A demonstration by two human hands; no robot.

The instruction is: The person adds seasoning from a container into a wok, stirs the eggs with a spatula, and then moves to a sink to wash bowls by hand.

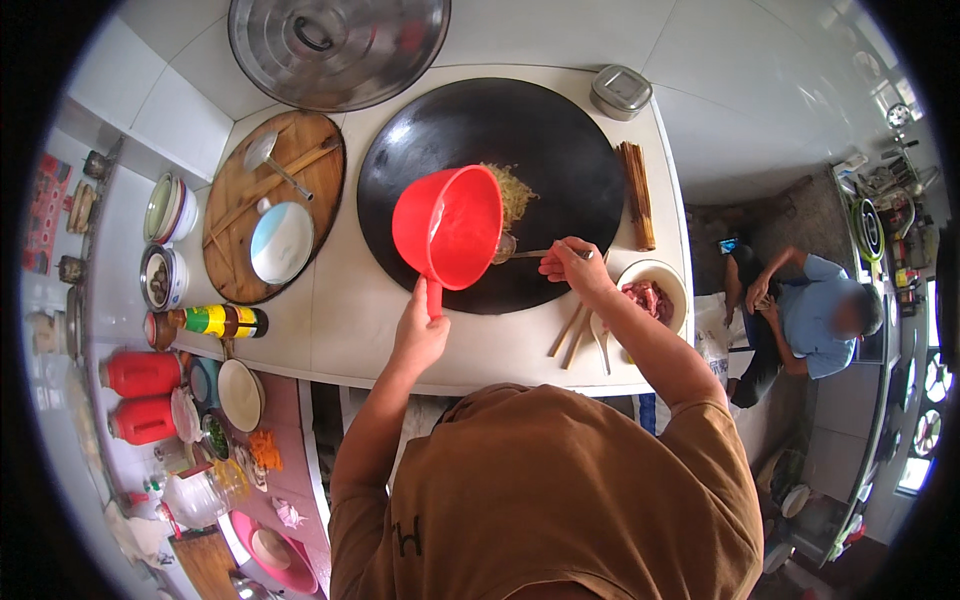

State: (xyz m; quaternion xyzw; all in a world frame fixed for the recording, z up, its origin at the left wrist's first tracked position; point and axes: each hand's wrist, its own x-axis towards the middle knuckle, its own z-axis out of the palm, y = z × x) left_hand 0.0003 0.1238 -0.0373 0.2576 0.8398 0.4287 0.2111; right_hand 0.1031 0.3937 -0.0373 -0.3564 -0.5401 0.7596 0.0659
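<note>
My left hand grips the handle of a red plastic ladle-shaped water scoop, tilted over a large black wok set into the counter. With my right hand I hold a metal spoon by its handle; its bowl is in the wok, just beside the scoop's rim. Pale shredded food lies in the middle of the wok, partly hidden by the scoop. A bowl of raw meat pieces stands to the right, partly behind my right forearm.
A round wooden board at left bears a spatula and a white-blue bowl. A large metal lid leans behind. Chopsticks, a bamboo brush, a metal tin and a bottle lie around. A person sits at right.
</note>
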